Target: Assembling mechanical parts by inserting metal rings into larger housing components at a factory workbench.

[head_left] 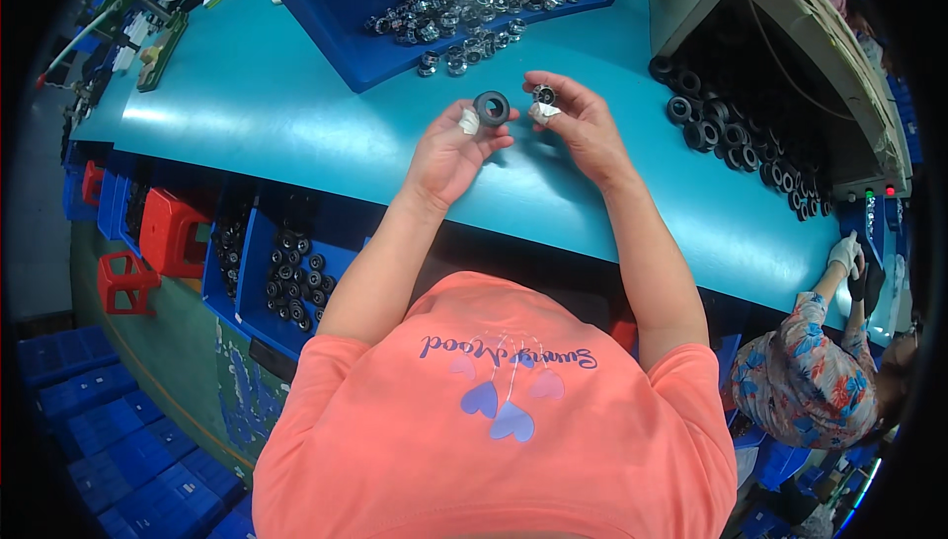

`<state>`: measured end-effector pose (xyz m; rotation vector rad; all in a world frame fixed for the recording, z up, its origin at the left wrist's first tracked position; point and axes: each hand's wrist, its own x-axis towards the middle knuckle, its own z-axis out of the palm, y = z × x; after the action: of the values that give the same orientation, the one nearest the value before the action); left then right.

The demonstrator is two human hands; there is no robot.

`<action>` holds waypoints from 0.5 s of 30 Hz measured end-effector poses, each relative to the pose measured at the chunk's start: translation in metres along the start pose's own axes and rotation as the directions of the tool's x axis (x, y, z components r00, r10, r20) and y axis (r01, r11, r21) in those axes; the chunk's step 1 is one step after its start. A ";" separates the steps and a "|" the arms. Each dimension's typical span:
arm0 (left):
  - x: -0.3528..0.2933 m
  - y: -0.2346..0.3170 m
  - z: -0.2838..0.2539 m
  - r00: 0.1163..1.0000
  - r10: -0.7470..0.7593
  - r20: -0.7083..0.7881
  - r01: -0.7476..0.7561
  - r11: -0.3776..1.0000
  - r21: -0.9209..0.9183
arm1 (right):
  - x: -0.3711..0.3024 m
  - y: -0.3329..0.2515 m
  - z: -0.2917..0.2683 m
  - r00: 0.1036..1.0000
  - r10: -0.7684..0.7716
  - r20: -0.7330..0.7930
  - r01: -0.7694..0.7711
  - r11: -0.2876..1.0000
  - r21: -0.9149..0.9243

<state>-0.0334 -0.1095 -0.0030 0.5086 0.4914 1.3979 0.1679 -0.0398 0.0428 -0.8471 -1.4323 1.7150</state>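
Over the blue-green table (326,134), my left hand (449,156) grips a black rubber tyre (491,109) by its edge, the hole facing up. White wrapping covers the thumb. My right hand (585,129), also with white on its thumb, pinches a small shiny wheel hub (544,95) between thumb and fingers. Tyre and hub are apart, a short gap between them. Beyond my hands, a pile of clear and silvery hubs (474,6) lies in a tilted blue bin (341,45), some spilling onto the table. Many loose black tyres (731,134) are heaped at the right.
A beige machine housing (790,16) stands over the tyres. At far right another person's gloved hand (844,253) works at the table. Below the near edge, a blue bin (252,317) holds finished-looking black wheels (296,277). Red stools (173,233) stand at left.
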 end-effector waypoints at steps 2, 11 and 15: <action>-0.001 0.000 0.001 1.000 0.005 0.003 -0.005 1.000 0.001 | 0.000 0.001 0.000 0.999 -0.046 -0.005 0.045 0.993 -0.110; -0.002 0.000 0.004 0.999 0.011 -0.032 -0.010 1.000 0.016 | 0.001 0.007 0.004 0.997 -0.080 -0.012 0.081 0.996 0.026; -0.002 0.000 0.006 0.999 0.007 -0.049 -0.005 1.000 0.027 | 0.002 0.009 0.003 0.996 -0.084 -0.001 0.084 0.996 0.030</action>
<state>-0.0303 -0.1119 0.0017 0.4987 0.5496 1.4137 0.1631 -0.0407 0.0342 -0.7606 -1.4190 1.6691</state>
